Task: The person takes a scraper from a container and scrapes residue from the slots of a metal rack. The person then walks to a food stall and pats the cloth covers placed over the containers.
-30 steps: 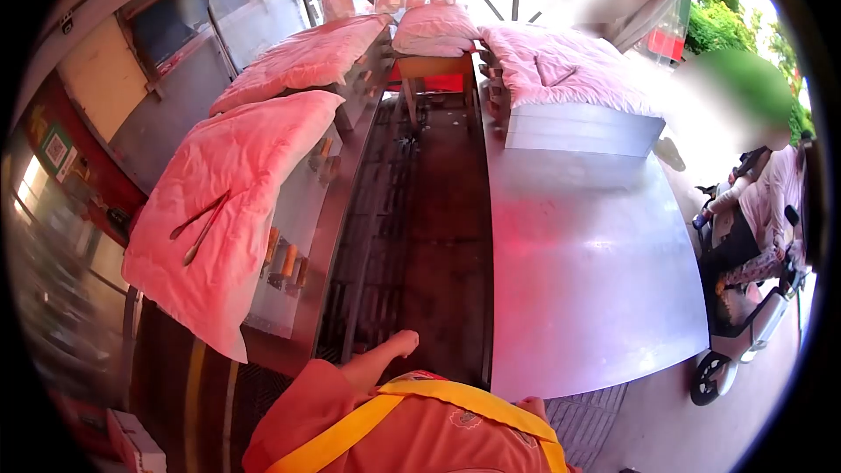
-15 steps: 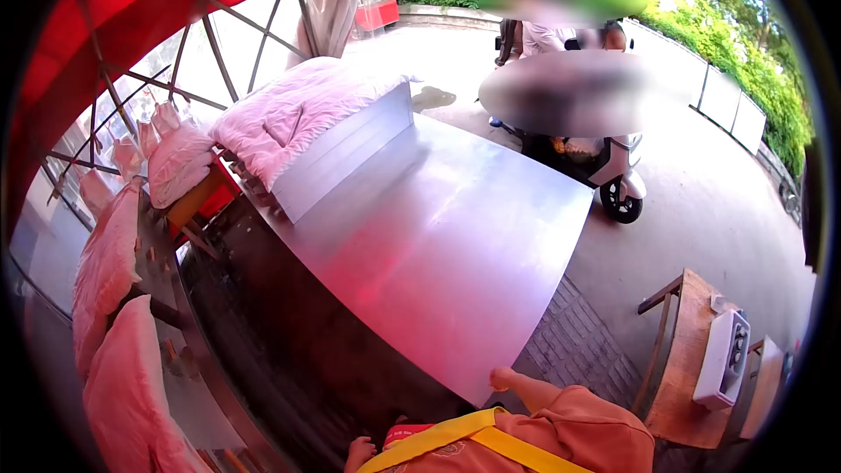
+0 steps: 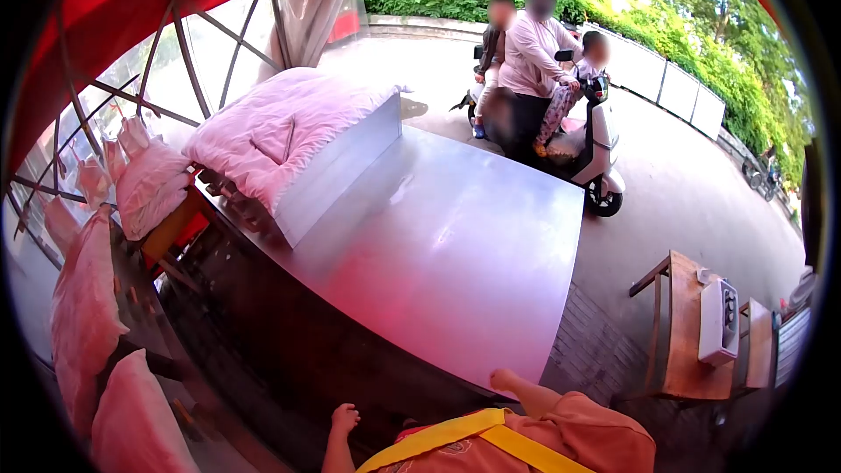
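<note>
My left hand [image 3: 346,418] is raised in front of my body, its fingers curled in loosely with nothing visible in them. At the near corner of a shiny metal table [image 3: 473,254], my right hand [image 3: 504,379] is closed. It touches or hovers just at the edge; which one I cannot tell. I see nothing in it. A pink-white quilt [image 3: 280,136] lies over something at the table's far left, behind an upright metal panel [image 3: 342,166]. My orange top [image 3: 578,429] and yellow straps [image 3: 438,441] show at the bottom.
Beyond the table, several people sit on a scooter [image 3: 604,153]. A wooden table [image 3: 688,333] at the right carries a white box [image 3: 718,322]. More quilted covers [image 3: 136,420] line the left side, beneath a red canopy [image 3: 96,26] on a metal frame.
My left hand has risen and come into fuller view. My right hand stays by the table corner. The view has shifted slightly, and the scooter's riders now show clearly.
</note>
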Available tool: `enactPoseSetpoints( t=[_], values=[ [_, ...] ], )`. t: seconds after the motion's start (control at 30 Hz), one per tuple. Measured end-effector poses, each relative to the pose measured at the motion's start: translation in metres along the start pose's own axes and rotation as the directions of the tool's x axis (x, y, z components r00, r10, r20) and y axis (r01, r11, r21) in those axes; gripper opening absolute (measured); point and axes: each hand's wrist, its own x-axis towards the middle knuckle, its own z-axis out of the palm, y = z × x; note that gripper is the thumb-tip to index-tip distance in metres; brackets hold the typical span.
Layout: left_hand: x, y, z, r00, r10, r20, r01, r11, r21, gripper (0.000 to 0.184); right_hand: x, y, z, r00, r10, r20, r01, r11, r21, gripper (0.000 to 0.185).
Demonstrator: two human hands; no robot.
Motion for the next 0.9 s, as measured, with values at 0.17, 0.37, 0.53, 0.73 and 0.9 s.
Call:
enactPoseSetpoints(
  t=[0.17, 0.37, 0.53, 0.73, 0.9],
  values=[
    [0.028, -0.001, -0.075, 0.993, -0.088, -0.077, 0.092, 0.994, 0.058, 0.030, 0.016, -0.115, -0.010, 0.986, -0.091, 0.136, 0.051, 0.960, 0.275, 0.016],
    [0.037, -0.077, -0.083, 0.957, -0.289, -0.014, 0.279, 0.937, -0.208, 0.027, 0.055, -0.152, -0.022, 0.973, -0.048, 0.227, 0.024, 0.994, 0.111, 0.018],
    [0.015, -0.110, -0.081, 0.924, -0.380, 0.029, 0.378, 0.903, -0.203, 0.025, 0.140, -0.158, -0.006, 0.729, -0.442, 0.523, 0.661, 0.255, -0.706, 0.017],
    [0.031, -0.088, -0.131, 0.908, -0.419, -0.009, 0.397, 0.868, -0.299, 0.024, 0.233, -0.291, -0.028, 0.909, -0.247, 0.336, 0.325, 0.925, -0.199, 0.015],
    [0.083, -0.045, -0.195, 0.926, -0.340, -0.162, 0.254, 0.881, -0.399, 0.023, 0.255, -0.393, -0.060, 0.865, -0.445, 0.232, 0.456, 0.890, 0.005, 0.024]
  ],
)
